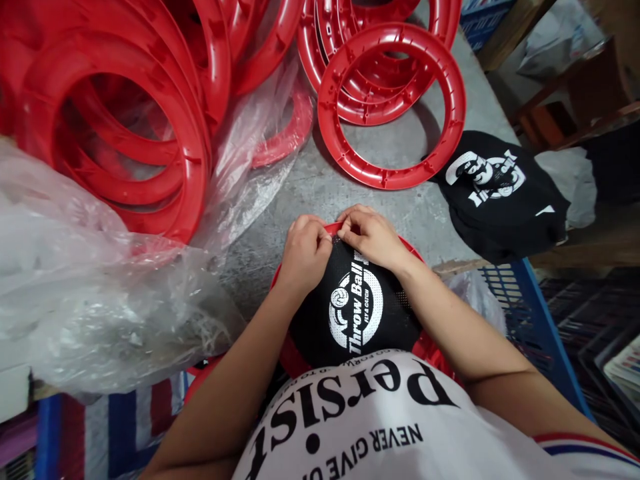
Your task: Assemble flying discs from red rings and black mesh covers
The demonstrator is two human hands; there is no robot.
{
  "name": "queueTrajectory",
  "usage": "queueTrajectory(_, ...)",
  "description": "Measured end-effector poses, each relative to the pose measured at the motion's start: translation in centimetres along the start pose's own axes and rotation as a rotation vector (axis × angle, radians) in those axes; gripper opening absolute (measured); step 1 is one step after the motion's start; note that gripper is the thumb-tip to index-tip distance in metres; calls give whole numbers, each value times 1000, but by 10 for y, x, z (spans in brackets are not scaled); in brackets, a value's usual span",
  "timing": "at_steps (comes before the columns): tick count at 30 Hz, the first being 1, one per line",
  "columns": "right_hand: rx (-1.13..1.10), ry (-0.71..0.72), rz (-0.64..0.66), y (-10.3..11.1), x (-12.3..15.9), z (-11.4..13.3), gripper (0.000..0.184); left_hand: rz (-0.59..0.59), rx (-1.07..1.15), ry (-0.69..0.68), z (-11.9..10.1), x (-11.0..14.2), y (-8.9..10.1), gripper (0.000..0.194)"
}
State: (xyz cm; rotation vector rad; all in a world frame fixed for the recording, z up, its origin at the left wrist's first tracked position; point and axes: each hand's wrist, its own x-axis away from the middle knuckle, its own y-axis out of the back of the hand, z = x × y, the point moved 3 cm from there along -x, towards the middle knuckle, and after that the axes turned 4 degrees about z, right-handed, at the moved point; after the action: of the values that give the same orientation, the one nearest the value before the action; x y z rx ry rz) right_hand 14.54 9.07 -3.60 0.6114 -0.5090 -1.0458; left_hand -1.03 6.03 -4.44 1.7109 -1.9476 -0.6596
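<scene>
A black mesh cloth (310, 327) with a white "Throw Ball" print lies across a red plastic ring (413, 248) close to my body. At the ring's far edge, my left hand (306, 252) pinches the rim of the cloth with its fingers closed. Just to the right, my right hand (371, 235) is also closed, its thumb and fingertips pressed on the cloth edge where it meets the ring. My forearms and shirt cover the ring's sides and near part.
Loose red rings (393, 177) lie stacked on the grey table (270, 233). More red rings (193, 173) sit in clear plastic wrap (125, 307) at left. Printed black cloths (500, 220) rest at the table's right edge, above a blue crate (540, 320).
</scene>
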Motion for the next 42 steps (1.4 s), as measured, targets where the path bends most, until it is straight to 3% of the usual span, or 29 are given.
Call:
queueTrajectory(15, -55, 1, 1, -1, 0, -4, 18, -9, -8, 20, 1, 1, 0, 17)
queueTrajectory(21, 51, -43, -8, -3, -2, 2, 18, -6, -58, 1, -1, -1, -2, 16)
queueTrajectory(24, 98, -32, -9, -4, -1, 1, 8, 32, -69, -36, -3, 1, 3, 15)
queueTrajectory(30, 116, 111, 17, -4, 3, -2, 25, 43, -143, -32, -3, 27, 15, 27)
queueTrajectory(36, 261, 242, -58, -4, 9, 15, 18, -54, -78, 18, 4, 37, 10, 19)
queueTrajectory(39, 205, 346, 6, -9, 6, 22, 16, -63, -60, 13, 5, 36, 11, 23)
queueTrajectory(42, 175, 356, 67, -15, 2, 19, 7, -75, -48, 13, 7, 36, 13, 26)
